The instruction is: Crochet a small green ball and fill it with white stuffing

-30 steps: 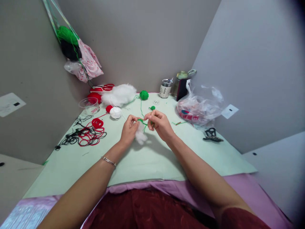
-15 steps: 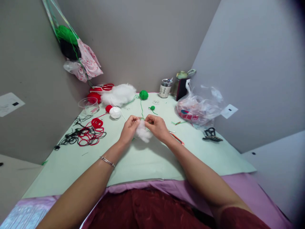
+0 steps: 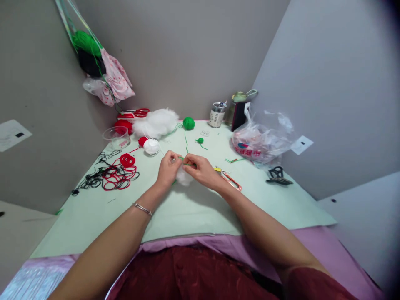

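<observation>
My left hand is closed in a pinch on a small green yarn piece, which shows at its fingertips. Against it, my right hand is also pinched, its fingertips touching the left ones; what it grips is mostly hidden. A tuft of white stuffing hangs below and between both hands. From the fingertips a green strand runs back to a green yarn ball. Just right of my right hand lie an orange-edged cutter and a small yellow-handled tool.
At the left are tangled black and red yarn, a white yarn ball, a clear cup and a heap of stuffing. A pen tin, a plastic bag and a black hair claw stand along the right.
Both hands have drawn closer together, the right one shifting left. Less of the white stuffing shows between them, and the yellow-handled tool has come into sight beside the right hand.
</observation>
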Tool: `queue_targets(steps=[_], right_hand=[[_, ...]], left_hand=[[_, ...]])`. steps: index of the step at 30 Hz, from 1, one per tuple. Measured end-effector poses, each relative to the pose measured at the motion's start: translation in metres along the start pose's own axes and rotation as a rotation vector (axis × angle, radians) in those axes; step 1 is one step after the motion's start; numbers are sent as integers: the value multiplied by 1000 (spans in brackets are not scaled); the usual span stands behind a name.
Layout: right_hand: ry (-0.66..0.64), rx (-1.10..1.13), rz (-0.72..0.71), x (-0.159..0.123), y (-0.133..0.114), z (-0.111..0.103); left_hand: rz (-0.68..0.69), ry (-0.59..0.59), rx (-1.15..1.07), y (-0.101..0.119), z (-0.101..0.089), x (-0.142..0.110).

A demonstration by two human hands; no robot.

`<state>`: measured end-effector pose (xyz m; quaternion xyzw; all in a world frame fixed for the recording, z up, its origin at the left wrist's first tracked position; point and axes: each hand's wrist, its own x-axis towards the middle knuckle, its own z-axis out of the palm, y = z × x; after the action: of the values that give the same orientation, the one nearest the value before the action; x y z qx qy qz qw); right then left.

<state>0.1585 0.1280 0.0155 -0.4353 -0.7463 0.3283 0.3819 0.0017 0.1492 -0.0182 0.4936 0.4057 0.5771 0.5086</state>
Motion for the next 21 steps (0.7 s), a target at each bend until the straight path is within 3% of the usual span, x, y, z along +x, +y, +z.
queue_targets(steps=[12, 21], right_hand=[[204, -5, 135, 9, 21, -3], [127, -25, 53, 4, 8, -5]], left_hand=[[-88, -102, -72, 16, 1, -3], [-85, -88, -1, 6, -3, -1]])
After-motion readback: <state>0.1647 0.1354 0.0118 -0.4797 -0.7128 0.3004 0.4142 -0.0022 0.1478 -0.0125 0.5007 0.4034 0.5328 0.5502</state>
